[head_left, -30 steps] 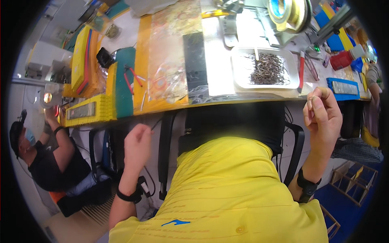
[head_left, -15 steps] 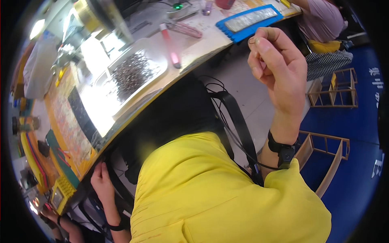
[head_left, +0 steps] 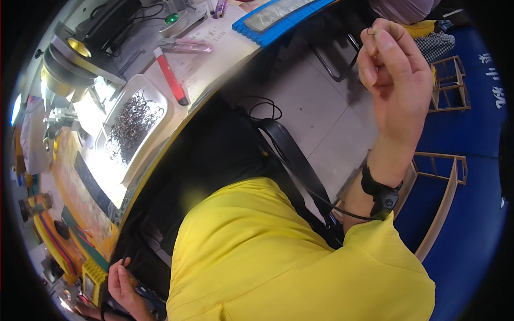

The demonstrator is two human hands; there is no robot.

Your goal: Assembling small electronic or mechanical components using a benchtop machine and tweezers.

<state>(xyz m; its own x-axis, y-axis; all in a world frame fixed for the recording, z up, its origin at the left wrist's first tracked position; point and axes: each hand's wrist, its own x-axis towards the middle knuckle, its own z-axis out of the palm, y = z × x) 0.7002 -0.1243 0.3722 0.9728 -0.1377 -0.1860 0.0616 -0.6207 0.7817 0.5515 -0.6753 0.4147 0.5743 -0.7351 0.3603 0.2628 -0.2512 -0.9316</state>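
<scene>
My right hand is raised at the upper right, away from the table. Its thumb and forefinger pinch a small, thin, curved hook; the other fingers curl inward. At the lower left, my left hand hangs beside the table edge with its fingers bent. A dark thin thing shows at its fingertips, too unclear to name. On the table, a white tray holds a tangled heap of small dark hooks, brightly lit and apart from both hands.
Beside the tray lie a red handled tool with a black end and a pink tool. Farther off is a blue tray. A round-headed device stands behind the hooks. Wooden frames stand at right; another person is at the top.
The view has shifted, so the table and tray appear farther left. My right hand sits farther right and higher, still pinching the hook; my left hand appears lower.
</scene>
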